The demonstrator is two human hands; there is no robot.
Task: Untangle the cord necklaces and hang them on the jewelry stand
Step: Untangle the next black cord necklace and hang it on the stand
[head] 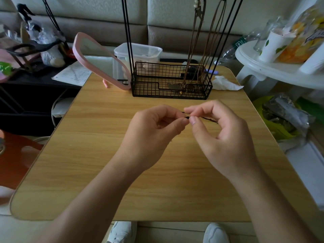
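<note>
Left hand (154, 130) and right hand (222, 137) are held over the table (105, 155), at mid-table. Each pinches the black cord (209, 119) between thumb and forefinger, the fingertips nearly touching. The cord trails right. The stand (171, 95) sits at far centre, with brown necklaces (192, 50) hanging on it.

Soft, even daylight, faint shadows under the hands (184, 135) on the counter (98, 155); edges bow outward, corners slightly blurred, no glare.
</note>
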